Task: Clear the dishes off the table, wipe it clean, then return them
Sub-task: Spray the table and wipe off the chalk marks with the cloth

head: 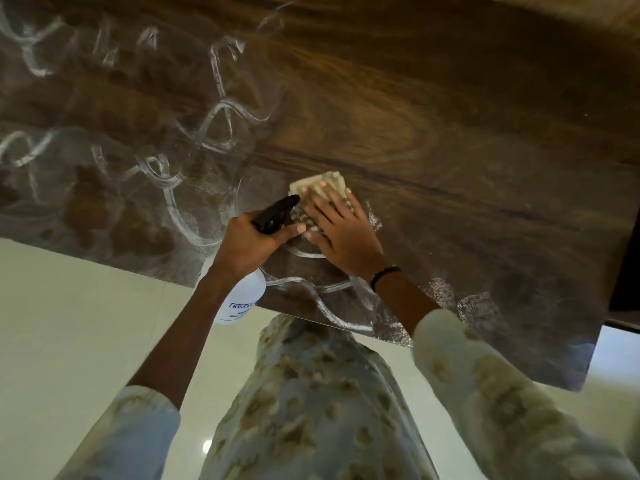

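While the spray bottle (239, 292) is gripped at its black trigger head by the left hand (249, 242), the cloth (320, 185) is pressed flat onto the table (450, 133) under the right hand (341, 233), with unwiped streaks lying mostly leftward, beyond the left hand.

I see a table (433, 109) of dark brown wood, smooth, with shiny wet streaks. The cloth (320, 183) looks soft and pale. The bottle (242, 299) is white plastic with a shiny black plastic top. The floor (69, 323) is glossy.
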`<state>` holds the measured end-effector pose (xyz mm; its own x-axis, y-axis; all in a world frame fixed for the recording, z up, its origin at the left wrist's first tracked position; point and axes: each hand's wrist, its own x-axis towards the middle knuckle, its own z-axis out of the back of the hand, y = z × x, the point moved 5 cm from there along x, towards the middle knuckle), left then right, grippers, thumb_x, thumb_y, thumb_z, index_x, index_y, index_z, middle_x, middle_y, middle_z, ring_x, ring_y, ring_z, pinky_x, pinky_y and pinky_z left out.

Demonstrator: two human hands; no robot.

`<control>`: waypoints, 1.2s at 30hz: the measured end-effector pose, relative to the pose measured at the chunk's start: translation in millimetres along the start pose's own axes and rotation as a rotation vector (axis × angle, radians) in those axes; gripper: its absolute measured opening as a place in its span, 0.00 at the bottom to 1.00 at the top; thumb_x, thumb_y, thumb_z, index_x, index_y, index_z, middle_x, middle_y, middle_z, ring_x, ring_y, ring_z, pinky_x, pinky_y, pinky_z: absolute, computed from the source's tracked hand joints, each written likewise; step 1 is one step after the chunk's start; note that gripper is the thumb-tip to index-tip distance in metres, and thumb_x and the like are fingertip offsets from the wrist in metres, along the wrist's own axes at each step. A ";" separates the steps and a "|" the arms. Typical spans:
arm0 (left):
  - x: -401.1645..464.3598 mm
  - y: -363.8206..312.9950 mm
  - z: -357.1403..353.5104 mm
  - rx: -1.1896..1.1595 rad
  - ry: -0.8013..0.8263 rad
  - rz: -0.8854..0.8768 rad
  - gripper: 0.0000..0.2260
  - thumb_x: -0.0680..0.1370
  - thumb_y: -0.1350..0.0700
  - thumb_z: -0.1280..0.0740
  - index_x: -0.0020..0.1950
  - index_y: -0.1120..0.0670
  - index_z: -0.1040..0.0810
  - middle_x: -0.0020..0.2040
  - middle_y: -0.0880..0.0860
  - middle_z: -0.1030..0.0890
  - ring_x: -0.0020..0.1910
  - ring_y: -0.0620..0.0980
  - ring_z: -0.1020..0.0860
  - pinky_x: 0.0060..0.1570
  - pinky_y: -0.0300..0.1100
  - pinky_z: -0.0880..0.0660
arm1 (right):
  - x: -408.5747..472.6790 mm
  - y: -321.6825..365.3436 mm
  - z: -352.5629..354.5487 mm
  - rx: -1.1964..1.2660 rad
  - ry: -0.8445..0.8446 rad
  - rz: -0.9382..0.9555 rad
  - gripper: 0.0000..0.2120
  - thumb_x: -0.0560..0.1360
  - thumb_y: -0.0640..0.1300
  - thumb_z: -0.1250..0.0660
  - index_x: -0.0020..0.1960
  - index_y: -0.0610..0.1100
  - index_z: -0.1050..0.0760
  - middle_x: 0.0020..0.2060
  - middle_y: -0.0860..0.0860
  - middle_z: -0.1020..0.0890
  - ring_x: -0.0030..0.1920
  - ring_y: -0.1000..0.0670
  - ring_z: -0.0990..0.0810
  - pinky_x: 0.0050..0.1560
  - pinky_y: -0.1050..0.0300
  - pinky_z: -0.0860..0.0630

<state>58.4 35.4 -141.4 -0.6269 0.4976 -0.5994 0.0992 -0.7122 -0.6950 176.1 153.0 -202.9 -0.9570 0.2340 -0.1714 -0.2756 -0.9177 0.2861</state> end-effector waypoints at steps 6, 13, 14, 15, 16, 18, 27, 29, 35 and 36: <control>-4.0 7.3 1.2 0.008 -0.016 0.018 0.16 0.66 0.46 0.23 0.46 0.54 0.17 0.38 0.53 0.16 0.40 0.47 0.19 0.43 0.33 0.28 | -60.0 -70.3 18.6 -0.051 0.040 -0.066 0.26 0.81 0.56 0.48 0.77 0.52 0.46 0.77 0.54 0.43 0.77 0.49 0.48 0.76 0.43 0.50; -8.1 15.9 4.0 -0.047 -0.014 -0.025 0.25 0.62 0.41 0.26 0.52 0.55 0.17 0.37 0.53 0.18 0.38 0.48 0.20 0.43 0.36 0.27 | 8.3 -64.5 23.7 -0.009 -0.065 -0.255 0.26 0.81 0.56 0.48 0.77 0.50 0.44 0.77 0.52 0.41 0.77 0.46 0.48 0.75 0.43 0.52; -9.4 17.2 4.3 -0.044 -0.013 -0.027 0.25 0.62 0.41 0.26 0.52 0.55 0.17 0.36 0.52 0.19 0.37 0.46 0.21 0.42 0.36 0.27 | 14.3 -52.8 20.7 -0.001 -0.064 -0.244 0.26 0.81 0.56 0.48 0.77 0.50 0.44 0.77 0.51 0.41 0.77 0.46 0.48 0.75 0.42 0.52; -10.4 19.2 4.6 -0.035 -0.008 -0.028 0.26 0.62 0.41 0.25 0.53 0.55 0.17 0.35 0.51 0.19 0.36 0.45 0.21 0.42 0.35 0.26 | 16.5 -40.2 16.8 0.006 -0.053 -0.215 0.26 0.81 0.56 0.48 0.77 0.50 0.44 0.77 0.51 0.41 0.77 0.45 0.47 0.75 0.41 0.52; -11.1 21.3 4.4 -0.023 0.001 -0.029 0.26 0.62 0.40 0.25 0.53 0.55 0.17 0.36 0.51 0.18 0.36 0.45 0.20 0.42 0.36 0.24 | 13.5 -28.0 12.1 0.006 -0.036 -0.172 0.26 0.81 0.55 0.48 0.77 0.49 0.44 0.77 0.51 0.41 0.77 0.45 0.47 0.75 0.40 0.51; -13.8 23.5 5.7 -0.013 0.021 -0.043 0.28 0.61 0.37 0.26 0.54 0.54 0.17 0.40 0.54 0.16 0.42 0.49 0.18 0.48 0.42 0.21 | -5.5 -10.2 5.3 -0.003 0.001 -0.065 0.26 0.81 0.55 0.48 0.77 0.49 0.43 0.76 0.51 0.41 0.77 0.45 0.46 0.76 0.41 0.51; -44.9 44.5 -6.2 0.129 0.200 -0.045 0.18 0.64 0.39 0.24 0.39 0.53 0.20 0.28 0.47 0.22 0.27 0.42 0.26 0.34 0.39 0.30 | -112.4 -56.4 6.3 0.002 0.013 -0.331 0.27 0.81 0.56 0.50 0.78 0.51 0.49 0.77 0.54 0.47 0.78 0.49 0.52 0.76 0.44 0.53; -54.6 54.7 -15.8 0.196 0.236 -0.044 0.22 0.61 0.33 0.27 0.38 0.52 0.20 0.30 0.49 0.20 0.31 0.47 0.22 0.35 0.45 0.25 | -116.2 -48.2 3.7 0.000 0.018 -0.355 0.27 0.81 0.56 0.51 0.78 0.50 0.49 0.77 0.53 0.48 0.78 0.48 0.53 0.76 0.45 0.55; -75.5 63.4 -39.7 0.217 0.270 -0.100 0.09 0.67 0.48 0.23 0.37 0.41 0.23 0.32 0.44 0.19 0.33 0.37 0.21 0.41 0.39 0.24 | -134.7 -28.7 -10.1 -0.037 0.068 -0.304 0.27 0.81 0.56 0.52 0.78 0.48 0.48 0.77 0.50 0.44 0.77 0.45 0.50 0.76 0.43 0.53; -77.2 64.7 -42.4 0.243 0.267 -0.103 0.08 0.67 0.48 0.23 0.37 0.44 0.23 0.32 0.45 0.19 0.33 0.38 0.21 0.40 0.39 0.24 | -134.9 -27.5 -9.8 -0.034 0.059 -0.308 0.27 0.81 0.56 0.51 0.78 0.48 0.48 0.77 0.50 0.45 0.77 0.45 0.50 0.76 0.43 0.53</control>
<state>146.0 -28.0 -156.9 -0.3975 0.6618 -0.6357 -0.1602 -0.7322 -0.6620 313.7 143.5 -197.0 -0.8218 0.4845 -0.3000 -0.5476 -0.8170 0.1806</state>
